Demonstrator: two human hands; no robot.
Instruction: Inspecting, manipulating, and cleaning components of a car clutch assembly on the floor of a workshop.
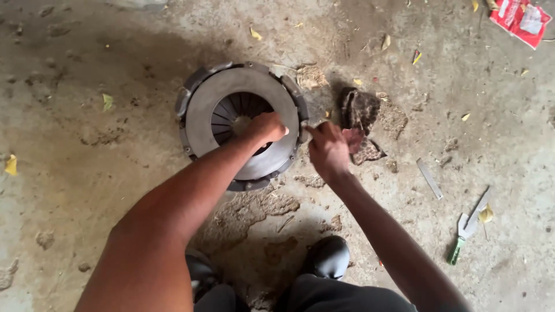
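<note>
Head view: a concrete floor (87,173) is seen from above, with a clutch plate (231,104) lying flat at about 12 o'clock from the person's shoes (329,257).
Plate: a round grey metal disc with a dark bolted rim and radial spring fingers in the open centre; no long axis, the face turned up.
Left hand (267,127): laid on the plate just right of its centre, the grip curled shut in a loose fist; what is clamped inside, if anything, cannot be told.
Right hand (328,151): set at the plate's 3 o'clock edge, fingers pinched together on something small that cannot be made out, touching or just beside the rim.
Key relation: the plate lies at 9 o'clock from the right hand; the left hand is nearer, being already on it.
Rag (358,112): dark cloth just behind the right hand.
Tools: a green-handled tool (467,228) and a flat metal strip (429,179) at 4 o'clock, well apart.
Wrapper (520,20): red, at the far 1 o'clock corner.
</note>
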